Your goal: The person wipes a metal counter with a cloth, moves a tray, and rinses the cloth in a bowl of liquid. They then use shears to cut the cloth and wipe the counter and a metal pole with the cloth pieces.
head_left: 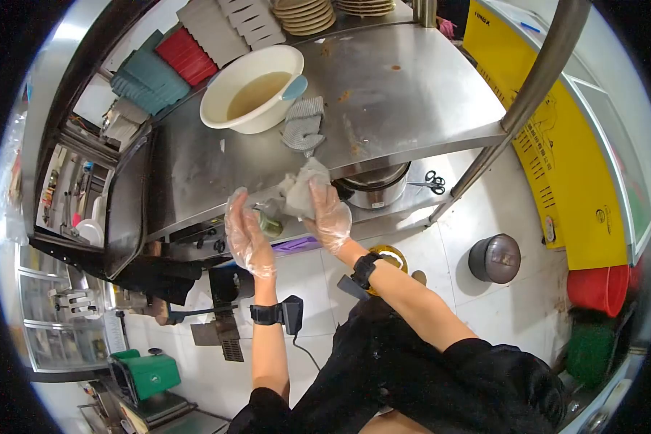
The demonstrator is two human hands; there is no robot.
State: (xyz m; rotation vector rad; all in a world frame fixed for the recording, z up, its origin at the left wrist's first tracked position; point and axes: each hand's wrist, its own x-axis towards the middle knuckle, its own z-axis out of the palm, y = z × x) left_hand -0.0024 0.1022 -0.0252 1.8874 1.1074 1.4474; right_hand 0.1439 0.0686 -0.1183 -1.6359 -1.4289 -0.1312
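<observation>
Both my hands wear clear plastic gloves and hang over the front edge of a steel table (195, 163). A crumpled greyish-white wad, perhaps a wet cloth (294, 194), is held in my right hand (329, 213), its fingers curled against it. My left hand (246, 231) is apart from it on the left, fingers stretched upward, palm facing the wad, with nothing in it. Just beyond my right hand a grey striped cloth (304, 124) lies on the tabletop. It touches or nearly touches a white basin (220, 90) of cloudy liquid, with a light-blue piece on its rim.
Teal (148, 76) and red stacked trays (186, 56) and stacked plates (302, 14) stand at the back. Below are a steel pot (380, 189) and scissors (432, 182). A round stool (495, 258), yellow freezer (542, 145) and red bucket (598, 289) stand right.
</observation>
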